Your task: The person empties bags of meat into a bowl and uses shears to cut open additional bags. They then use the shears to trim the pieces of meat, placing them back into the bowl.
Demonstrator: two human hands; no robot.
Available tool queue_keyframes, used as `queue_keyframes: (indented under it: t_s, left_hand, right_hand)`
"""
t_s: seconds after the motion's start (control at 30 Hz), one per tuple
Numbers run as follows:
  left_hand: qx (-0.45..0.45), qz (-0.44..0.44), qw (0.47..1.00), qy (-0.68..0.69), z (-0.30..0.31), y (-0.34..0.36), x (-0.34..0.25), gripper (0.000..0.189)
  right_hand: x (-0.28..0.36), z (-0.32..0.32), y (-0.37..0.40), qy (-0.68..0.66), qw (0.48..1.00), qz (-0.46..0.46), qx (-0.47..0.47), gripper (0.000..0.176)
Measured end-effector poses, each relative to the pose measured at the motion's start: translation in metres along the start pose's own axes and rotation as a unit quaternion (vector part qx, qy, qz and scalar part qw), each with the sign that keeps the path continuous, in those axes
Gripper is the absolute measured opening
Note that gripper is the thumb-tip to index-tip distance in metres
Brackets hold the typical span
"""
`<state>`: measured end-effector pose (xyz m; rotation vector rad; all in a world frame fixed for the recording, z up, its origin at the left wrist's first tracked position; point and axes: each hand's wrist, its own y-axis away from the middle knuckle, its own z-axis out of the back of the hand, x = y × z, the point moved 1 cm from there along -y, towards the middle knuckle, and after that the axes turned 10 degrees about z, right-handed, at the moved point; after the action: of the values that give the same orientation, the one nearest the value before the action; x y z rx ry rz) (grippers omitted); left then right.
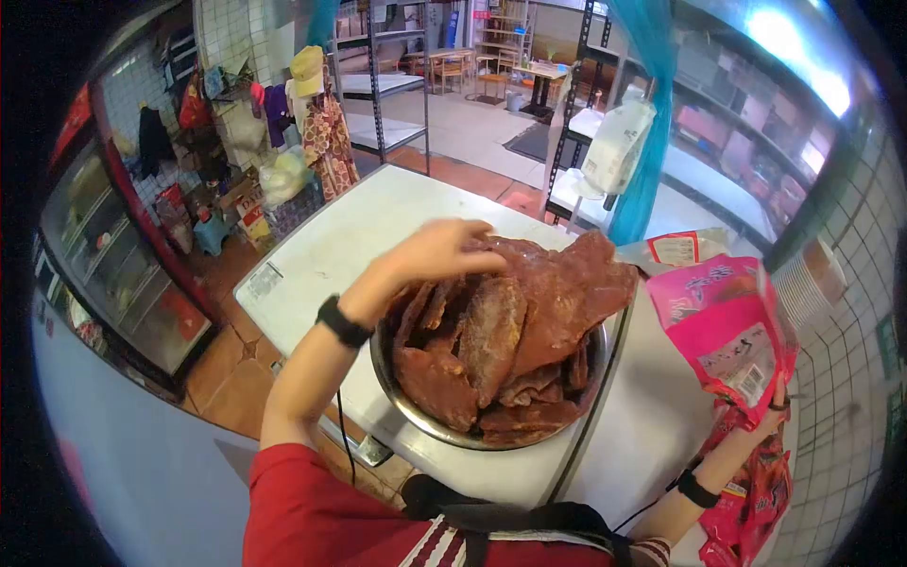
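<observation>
Head view takes in a white worktop [316, 253] running across the middle, a dark seam [590, 416] crossing it. Near that seam sits a wide metal bowl [402, 408], heaped above its rim with reddish-brown slabs [553, 312], some flat, some standing on edge. To the right, a pink bag [694, 307] with a barcode panel leans at a tilt, and below it lie red packets [761, 506], overlapping. Beyond the bag, a stack of pale cups [811, 283] lies by the tiled wall. The left hand [446, 251] is over the far side of the slabs, its grip open, thumb and fingers apart; whether it touches them I cannot tell. The right hand [772, 418] has its grip closed on the bag's near edge. Each wrist wears a black band [344, 322].
</observation>
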<state>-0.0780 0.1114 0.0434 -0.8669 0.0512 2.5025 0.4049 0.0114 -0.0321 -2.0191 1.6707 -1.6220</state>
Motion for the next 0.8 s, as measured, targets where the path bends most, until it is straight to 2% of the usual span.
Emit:
queue_keyframes:
  t_s: [0.03,0.07,0.13,0.2,0.23,0.33,0.37,0.4,0.47,0.53,0.6,0.67,0.7,0.73,0.8]
  left_hand:
    - [0.027,-0.086,0.996,0.017,-0.009,0.010,-0.014,0.070]
    - [0.044,-0.099,0.992,-0.066,-0.017,0.017,-0.019,0.083]
    - [0.043,-0.113,0.978,-0.169,-0.022,0.020,-0.023,0.090]
    - [0.062,-0.076,0.970,-0.223,-0.017,0.020,-0.024,0.092]
    - [0.056,-0.068,0.969,-0.231,-0.018,0.019,-0.022,0.092]
    - [0.045,-0.070,0.964,-0.251,-0.018,0.018,-0.026,0.093]
    - [0.053,-0.079,0.962,-0.255,-0.018,0.015,-0.030,0.093]
    - [0.032,-0.086,0.966,-0.241,-0.018,0.012,-0.035,0.092]
    - [-0.013,-0.092,0.973,-0.211,-0.017,0.007,-0.049,0.091]
    - [-0.008,-0.104,0.975,-0.198,-0.023,0.003,-0.066,0.092]
    - [0.008,-0.100,0.964,-0.248,-0.032,-0.004,-0.079,0.093]
    - [0.029,-0.083,0.956,-0.280,-0.037,-0.013,-0.081,0.091]
    - [0.048,-0.060,0.948,-0.309,-0.040,-0.017,-0.080,0.089]
    - [0.049,-0.065,0.946,-0.314,-0.041,-0.019,-0.080,0.089]
    - [0.019,-0.082,0.947,-0.310,-0.041,-0.019,-0.077,0.076]
  right_hand:
    - [0.007,-0.002,0.007,0.014,1.000,0.019,-0.006,0.038]
    - [0.014,-0.005,0.017,0.033,0.999,0.034,-0.008,0.038]
    - [0.026,-0.009,0.035,0.073,0.996,0.053,0.002,0.037]
    - [0.032,-0.009,0.042,0.041,0.999,0.001,-0.018,0.037]
    - [0.035,-0.007,0.035,-0.074,0.982,-0.146,-0.089,0.033]
    - [0.018,0.017,0.032,-0.102,0.978,-0.149,-0.108,0.032]
    - [0.012,0.025,0.032,-0.055,0.993,-0.050,-0.097,0.032]
    - [0.008,0.030,0.035,-0.051,0.992,-0.047,-0.109,0.032]
    - [0.003,0.039,0.040,0.086,0.975,-0.018,-0.202,0.031]
    - [-0.014,0.048,0.044,0.223,0.940,0.018,-0.259,0.030]
    - [-0.037,0.057,0.059,0.381,0.906,-0.023,-0.182,0.033]
    - [-0.077,0.065,0.087,0.350,0.921,-0.013,-0.169,0.035]
    - [-0.089,0.071,0.098,0.398,0.910,-0.059,-0.102,0.035]
    - [-0.082,0.070,0.105,0.397,0.910,-0.060,-0.109,0.035]
    - [-0.062,0.056,0.120,0.492,0.869,0.032,-0.038,0.034]
